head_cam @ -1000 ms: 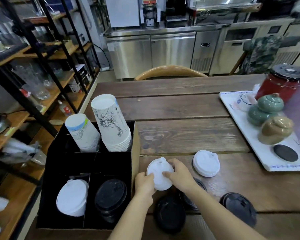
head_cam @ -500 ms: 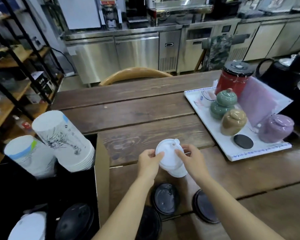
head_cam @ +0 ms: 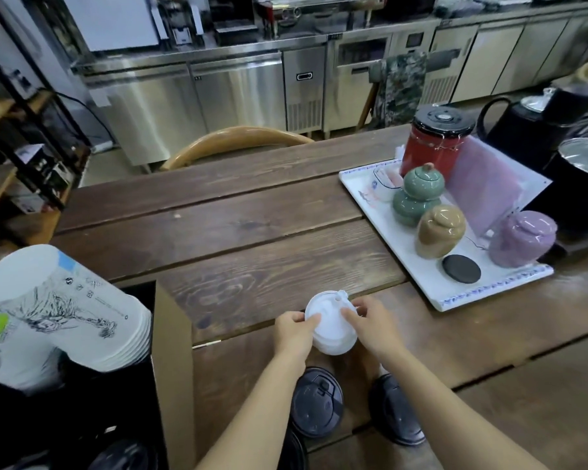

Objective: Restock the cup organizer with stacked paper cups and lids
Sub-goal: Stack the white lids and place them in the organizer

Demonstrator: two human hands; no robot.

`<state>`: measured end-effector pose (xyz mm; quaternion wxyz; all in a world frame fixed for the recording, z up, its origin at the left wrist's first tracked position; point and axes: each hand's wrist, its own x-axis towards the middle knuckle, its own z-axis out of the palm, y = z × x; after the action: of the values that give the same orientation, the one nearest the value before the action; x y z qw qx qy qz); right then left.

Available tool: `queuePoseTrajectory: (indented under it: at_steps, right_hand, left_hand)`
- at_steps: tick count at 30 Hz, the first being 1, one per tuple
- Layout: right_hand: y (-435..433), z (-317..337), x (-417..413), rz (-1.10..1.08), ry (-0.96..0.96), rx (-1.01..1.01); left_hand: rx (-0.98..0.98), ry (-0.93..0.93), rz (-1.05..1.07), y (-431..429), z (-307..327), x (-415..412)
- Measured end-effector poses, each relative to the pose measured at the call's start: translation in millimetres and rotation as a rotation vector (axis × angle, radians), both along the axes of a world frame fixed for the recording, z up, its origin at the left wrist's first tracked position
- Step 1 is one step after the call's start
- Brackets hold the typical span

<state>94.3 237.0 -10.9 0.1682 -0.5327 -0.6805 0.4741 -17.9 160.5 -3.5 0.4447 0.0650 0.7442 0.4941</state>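
A small stack of white lids (head_cam: 331,329) sits on the wooden table, held from both sides: my left hand (head_cam: 294,330) grips its left rim and my right hand (head_cam: 370,325) its right rim. Two black lids (head_cam: 316,401) (head_cam: 396,413) lie on the table just in front of me, partly under my forearms. At the left stands the black cup organizer (head_cam: 170,351) with a stack of printed paper cups (head_cam: 68,308) and a second cup stack (head_cam: 0,344) leaning in its far compartments. A black lid stack (head_cam: 123,457) shows in its near compartment.
A white tray (head_cam: 421,276) at the right carries green, tan and purple lidded jars, a red canister (head_cam: 435,144) and a black coaster. Black kettles stand at the far right. A wooden chair back (head_cam: 235,139) is behind the table; open shelving stands at left.
The white lid my hands held now rests on the other white lid, forming one stack. My view has swung right, so the organizer has slid to the left edge.
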Motion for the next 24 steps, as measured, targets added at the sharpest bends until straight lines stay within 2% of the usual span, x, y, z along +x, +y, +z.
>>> queuePoseTrajectory:
  at_steps: [13, 24]
  right_hand:
    - [7, -13, 3, 0.031, 0.101, -0.253]
    - [-11, 6, -6, -0.067, 0.253, -0.225]
  left_hand:
    - [0.005, -0.193, -0.082, 0, 4, -3]
    - [0.053, -0.374, 0.008, -20, 15, -15]
